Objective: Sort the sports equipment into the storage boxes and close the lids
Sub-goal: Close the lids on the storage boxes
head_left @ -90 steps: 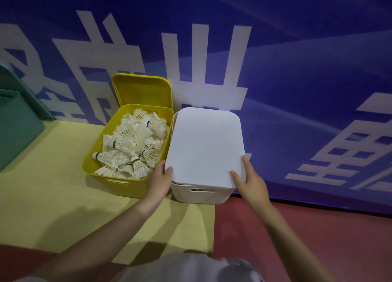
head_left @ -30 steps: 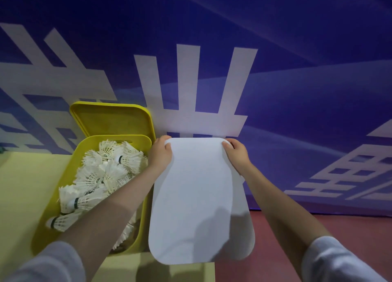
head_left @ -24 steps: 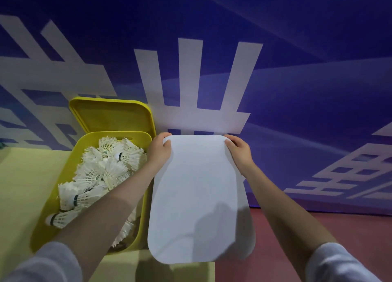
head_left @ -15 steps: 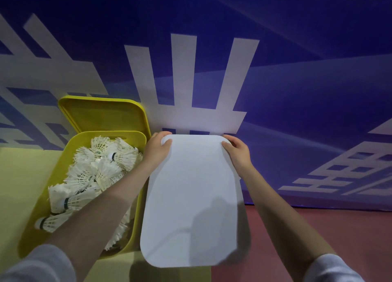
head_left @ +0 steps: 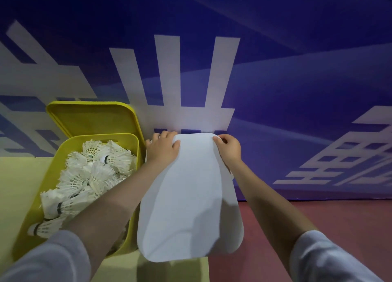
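Yellow box [head_left: 29, 224]: one, open, on the yellow mat; its yellow lid [head_left: 93, 120] leans upright behind it against the blue wall.
Shuttlecocks [head_left: 93, 173]: a white heap filling the yellow box; too tangled to count.
Left hand [head_left: 162, 149]: curled over the far left corner of the white lid, thumb on top.
White lid [head_left: 186, 201]: one, lying over the white box [head_left: 232, 175], of which only slivers show at the right edge and far left corner.
Right hand [head_left: 229, 148]: gripping the far right corner, fingers bent over the rim.
Risk: if only the far edge is pressed home, the near end may sit proud or skewed; the left forearm crosses the shuttlecocks and could crush feathers.
Remaining: yellow lid not yet on.
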Tool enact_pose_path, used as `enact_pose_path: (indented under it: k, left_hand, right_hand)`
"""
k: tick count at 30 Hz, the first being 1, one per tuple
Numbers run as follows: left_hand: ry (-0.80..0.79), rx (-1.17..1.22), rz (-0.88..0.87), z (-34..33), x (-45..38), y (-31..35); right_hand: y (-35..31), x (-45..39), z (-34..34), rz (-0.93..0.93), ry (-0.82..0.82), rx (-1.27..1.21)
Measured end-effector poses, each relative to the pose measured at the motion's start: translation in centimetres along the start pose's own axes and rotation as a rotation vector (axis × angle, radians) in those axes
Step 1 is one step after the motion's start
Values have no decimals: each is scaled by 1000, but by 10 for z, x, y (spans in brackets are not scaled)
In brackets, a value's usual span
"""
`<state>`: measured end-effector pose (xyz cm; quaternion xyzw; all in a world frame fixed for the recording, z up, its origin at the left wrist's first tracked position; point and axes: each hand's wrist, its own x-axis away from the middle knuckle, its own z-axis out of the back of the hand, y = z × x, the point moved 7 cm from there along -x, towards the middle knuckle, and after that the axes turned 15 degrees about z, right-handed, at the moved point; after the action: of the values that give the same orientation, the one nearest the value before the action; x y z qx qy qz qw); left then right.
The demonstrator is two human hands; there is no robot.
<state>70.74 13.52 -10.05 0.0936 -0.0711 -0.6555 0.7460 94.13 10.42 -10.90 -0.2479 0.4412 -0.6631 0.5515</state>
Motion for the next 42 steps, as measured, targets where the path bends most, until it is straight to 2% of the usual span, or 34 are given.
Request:
enact_pose_path:
  k: [5,8,11,15,19,24,29,38,42]
  left_hand:
    - [67,72,-4,0,3,-4]
    - [29,159,-23,4,3,-6]
    - [-14,196,-23,10,12,-13]
    - [-14,310,100,17,62,-39]
    - [-73,358,141,22,128,-53]
    - [-134,234,101,15,179,-71]
    - [-30,171,2,21,186,-67]
    - [0,104,-75,27,184,-67]
    - [-34,27,-135,29,180,-73]
  right_hand:
    - [4,5,-4,-34,23,-50]
    - [1,9,-1,-30,25,-44]
    - [-3,23,1,17,-58,8]
    - [-2,72,12,-14,-120,-25]
    - [2,129,25,-49,-173,-103]
    - [-1,164,29,-44,-151,-206]
    - [-11,186,14,-38,-95,-235]
    - [-10,184,11,-18,-122,-154]
    - [-18,184,11,-33,-148,-111]
